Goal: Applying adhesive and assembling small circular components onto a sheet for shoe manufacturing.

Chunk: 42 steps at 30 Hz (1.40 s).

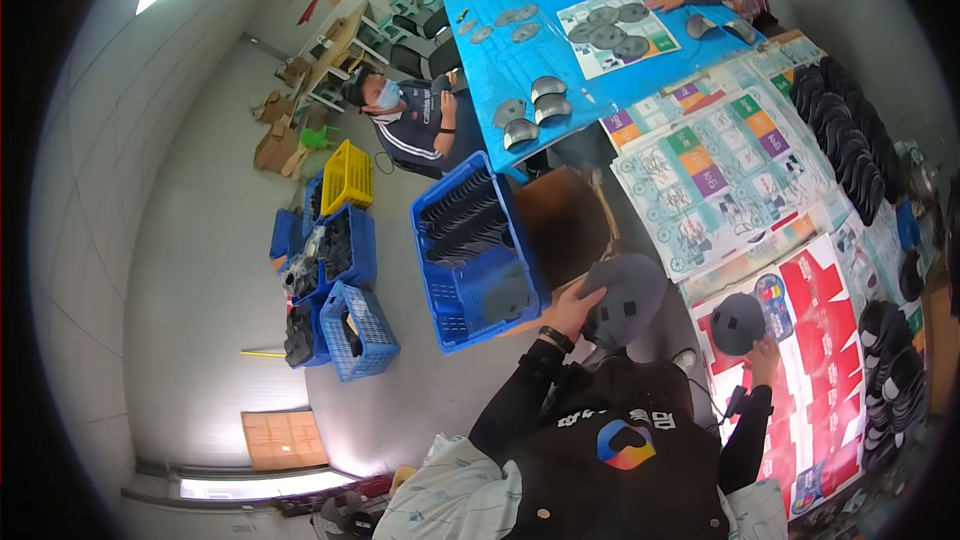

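Observation:
My left hand (pixel 572 312) grips a large dark grey curved pad (pixel 630 290) by its left edge, thumb over the face. Two small black squares show on that face. To the right, the fingers of my right hand (pixel 765 360) are closed on the lower edge of a smaller, rounded dark grey pad (pixel 736 324), which bears a small black patch. This pad is over a red and white printed sheet (pixel 805 340); whether it rests on the sheet, I cannot tell. Ahead of my left hand stands a blue crate (pixel 455 325) with rows of nested black curved pieces.
An open cardboard box (pixel 565 220) sits beside the crate. Stacked black curved pieces (pixel 840 135) line the table's right side. Across the blue-covered table (pixel 500 60), another person's hands (pixel 662 0) touch grey pads. A masked person (pixel 415 120) sits at left, near more crates (pixel 360 330).

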### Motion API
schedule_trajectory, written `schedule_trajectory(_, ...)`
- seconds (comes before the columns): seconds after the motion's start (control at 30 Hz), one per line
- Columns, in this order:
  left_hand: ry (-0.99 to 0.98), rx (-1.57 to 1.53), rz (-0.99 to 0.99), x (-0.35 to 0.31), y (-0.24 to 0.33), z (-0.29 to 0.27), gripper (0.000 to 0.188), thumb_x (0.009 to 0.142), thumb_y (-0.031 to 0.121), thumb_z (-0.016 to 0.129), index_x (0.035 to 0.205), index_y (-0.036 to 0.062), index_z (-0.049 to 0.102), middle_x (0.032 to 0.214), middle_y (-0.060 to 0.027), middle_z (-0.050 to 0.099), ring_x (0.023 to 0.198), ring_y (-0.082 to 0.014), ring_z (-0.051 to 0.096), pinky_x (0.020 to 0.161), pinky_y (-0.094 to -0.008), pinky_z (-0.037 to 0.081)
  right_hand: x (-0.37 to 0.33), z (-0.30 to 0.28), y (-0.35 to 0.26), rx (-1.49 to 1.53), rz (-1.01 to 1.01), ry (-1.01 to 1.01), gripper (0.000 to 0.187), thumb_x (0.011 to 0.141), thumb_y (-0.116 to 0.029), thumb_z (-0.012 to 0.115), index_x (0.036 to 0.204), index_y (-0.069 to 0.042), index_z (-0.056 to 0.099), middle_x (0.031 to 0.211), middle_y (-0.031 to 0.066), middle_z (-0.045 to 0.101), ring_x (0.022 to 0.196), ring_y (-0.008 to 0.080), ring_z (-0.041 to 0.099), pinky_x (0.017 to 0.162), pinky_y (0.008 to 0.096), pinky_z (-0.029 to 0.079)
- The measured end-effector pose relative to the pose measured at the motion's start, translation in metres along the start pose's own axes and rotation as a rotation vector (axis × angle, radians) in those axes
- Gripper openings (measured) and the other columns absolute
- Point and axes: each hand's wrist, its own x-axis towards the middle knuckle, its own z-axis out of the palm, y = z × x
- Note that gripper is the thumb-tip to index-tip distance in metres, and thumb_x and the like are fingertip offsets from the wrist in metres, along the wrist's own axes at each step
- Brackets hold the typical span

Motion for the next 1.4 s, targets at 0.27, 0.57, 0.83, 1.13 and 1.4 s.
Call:
schedule_trajectory(0.27, 0.052, 0.048, -0.101, -0.016, 0.040, -0.013, 0.038, 0.097, 0.015, 0.068, 0.131, 0.0024, 0.058, 0.120, -0.0175, 0.068, 0.096, -0.0272, 0.071, 0.081, -0.0377, 0.059, -0.077, 0.010, -0.170, -0.146, -0.681, 0.296, 0.072, 0.093, -0.008, 0.061, 0.154, -0.001, 0.022, 0.071, 0.0103, 0.062, 0.056, 0.0188, 0.058, 0.053, 0.0358, 0.045)
schedule_trajectory(0.57, -0.032, -0.087, -0.031, -0.022, 0.033, 0.012, 0.035, 0.099, 0.011, 0.063, 0.132, 0.0030, 0.056, 0.121, -0.0119, 0.068, 0.104, -0.0273, 0.069, 0.084, -0.0412, 0.057, -0.070, -0.078, -0.301, 0.459, -0.622, 0.611, 0.081, 0.090, -0.009, 0.062, 0.156, 0.002, 0.017, 0.065, 0.0070, 0.060, 0.046, 0.0145, 0.053, 0.042, 0.0294, 0.040)
schedule_trajectory(0.83, -0.024, -0.206, -0.044, -0.041, 0.007, -0.032, 0.035, 0.096, 0.008, 0.066, 0.129, 0.0010, 0.058, 0.118, -0.0097, 0.070, 0.103, -0.0241, 0.069, 0.087, -0.0372, 0.056, -0.294, 0.046, -0.319, 1.269, -0.821, -0.607, 0.081, 0.104, -0.060, 0.033, 0.161, -0.004, 0.019, 0.165, 0.0216, 0.025, 0.153, 0.0355, 0.024, 0.121, 0.0601, 0.023)
schedule_trajectory(1.13, 0.106, -0.211, 0.242, -0.090, 0.042, -0.100, 0.038, 0.094, 0.016, 0.072, 0.127, -0.0008, 0.064, 0.113, -0.0016, 0.069, 0.102, -0.0099, 0.061, 0.088, -0.0265, 0.050, -0.481, 0.264, -0.329, -0.446, -0.688, -2.008, 0.051, 0.097, 0.001, 0.056, 0.147, 0.001, 0.047, 0.114, 0.0148, 0.073, 0.093, 0.0188, 0.073, 0.078, 0.0287, 0.056)
schedule_trajectory(1.4, 0.403, -0.649, 0.257, -0.203, 0.050, -0.211, 0.031, 0.099, 0.013, 0.064, 0.129, 0.0038, 0.060, 0.112, -0.0065, 0.069, 0.102, -0.0183, 0.068, 0.082, -0.0328, 0.057, -0.529, 0.386, -0.264, -0.864, -1.075, -1.349, 0.051, 0.093, -0.013, 0.069, 0.142, -0.008, 0.055, 0.062, 0.0077, 0.061, 0.052, 0.0181, 0.056, 0.053, 0.0319, 0.043)
